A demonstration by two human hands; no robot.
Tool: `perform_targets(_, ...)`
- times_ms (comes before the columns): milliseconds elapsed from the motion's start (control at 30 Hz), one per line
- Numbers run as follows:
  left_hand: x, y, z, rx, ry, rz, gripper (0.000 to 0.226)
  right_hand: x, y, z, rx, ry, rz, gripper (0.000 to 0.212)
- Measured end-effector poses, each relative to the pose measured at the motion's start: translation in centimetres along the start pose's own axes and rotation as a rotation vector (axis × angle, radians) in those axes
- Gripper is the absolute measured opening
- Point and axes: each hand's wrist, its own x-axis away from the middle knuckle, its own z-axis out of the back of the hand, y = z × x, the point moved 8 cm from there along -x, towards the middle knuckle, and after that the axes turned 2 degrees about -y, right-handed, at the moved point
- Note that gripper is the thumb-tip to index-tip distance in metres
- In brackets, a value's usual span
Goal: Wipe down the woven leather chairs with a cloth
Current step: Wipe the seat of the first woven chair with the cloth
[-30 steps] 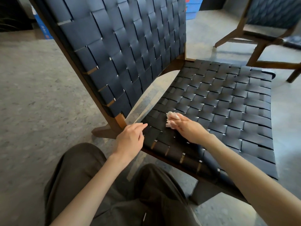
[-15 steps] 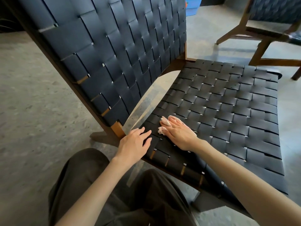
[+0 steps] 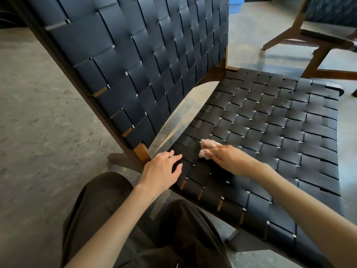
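Note:
A low wooden chair fills the view, with a black woven leather seat [image 3: 270,132] and a dark blue woven backrest [image 3: 150,60]. My right hand [image 3: 226,158] lies on the seat's near left part and holds a small pale cloth [image 3: 205,149] under its fingers; only the cloth's edges show past the fingertips. The hand is blurred. My left hand [image 3: 162,171] rests flat on the seat's near left corner, fingers spread, beside the wooden frame joint [image 3: 142,151].
A second woven chair [image 3: 316,35] with a wooden frame stands at the back right on the grey stone floor [image 3: 38,132]. My knees in dark trousers [image 3: 116,219] sit just in front of the seat's edge. A blue object [image 3: 235,1] is at the top.
My right hand has slid with the cloth over the seat's left part, first toward me, then back away. My left hand moved from the frame joint onto the seat corner.

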Motion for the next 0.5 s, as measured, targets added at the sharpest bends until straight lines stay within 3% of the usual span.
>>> perform_targets(133,-0.1,-0.1,0.1,0.005,0.009,-0.012,0.042,0.2,-0.5,4.5,-0.149,0.388,0.054,0.043)
perform_targets(300,0.0,0.1,0.1,0.016,0.007,-0.020,0.043,-3.3,-1.7,-1.3,-0.012,0.145,0.034,0.056)
perform_targets(400,-0.1,0.0,0.1,0.016,0.006,-0.013,0.043,-3.1,-1.3,-1.6,0.009,0.188,0.101,0.053)
perform_targets(500,-0.1,-0.1,0.0,0.008,0.011,-0.014,0.043,-2.0,-0.2,-1.4,0.021,0.093,0.103,0.053)
